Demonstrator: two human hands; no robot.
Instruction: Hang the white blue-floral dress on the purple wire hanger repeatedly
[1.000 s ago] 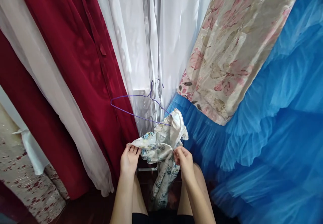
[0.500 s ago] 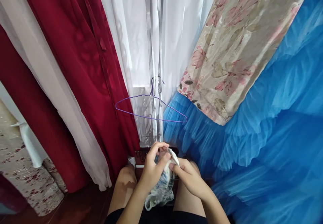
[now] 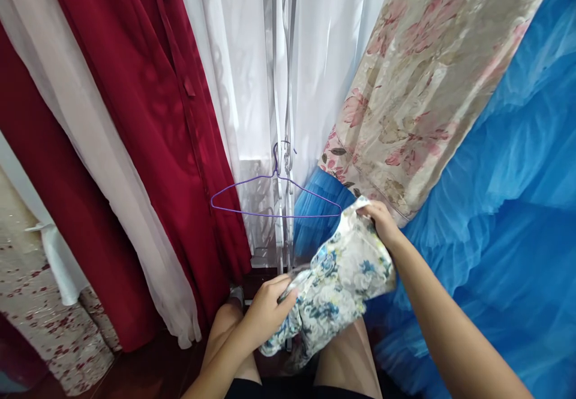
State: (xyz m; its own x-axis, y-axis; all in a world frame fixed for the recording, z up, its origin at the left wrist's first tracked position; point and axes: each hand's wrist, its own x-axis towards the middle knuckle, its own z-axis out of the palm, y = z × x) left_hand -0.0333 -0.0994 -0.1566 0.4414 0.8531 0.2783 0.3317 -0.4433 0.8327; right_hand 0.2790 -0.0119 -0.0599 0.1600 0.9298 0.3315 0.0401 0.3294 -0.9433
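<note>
While both hands grip it, the flowered garment (image 3: 346,279) is spread at a slant above the person's thighs (image 3: 346,357), low and right of centre, white with blue flowers and some yellow-green touches. Left hand (image 3: 270,306): fingers curled closed over the garment's lower left side, thumb lying along the cloth; some fingertips hidden in the folds. Right hand (image 3: 380,222): fingers bent and closed on the upper right corner, cloth pinched there; thumb mostly out of sight, so can't tell its exact place. Cloth bunched near the left hand, flatter toward the right one, loose folds hanging down between the legs.

Purple hanger (image 3: 275,215) hangs bare just above, hook up by the metal rods (image 3: 291,87). Its right end meets the garment's upper edge in view; can't tell if they touch. White cloth (image 3: 240,87) hangs behind the hanger. Long red cloth (image 3: 130,87) and a pale pink length (image 3: 90,117) hang to the left. On the right, a beige dress with pink flowers (image 3: 405,105) overlaps a ruffled blue skirt (image 3: 508,207); the right forearm crosses in front of the blue.
</note>
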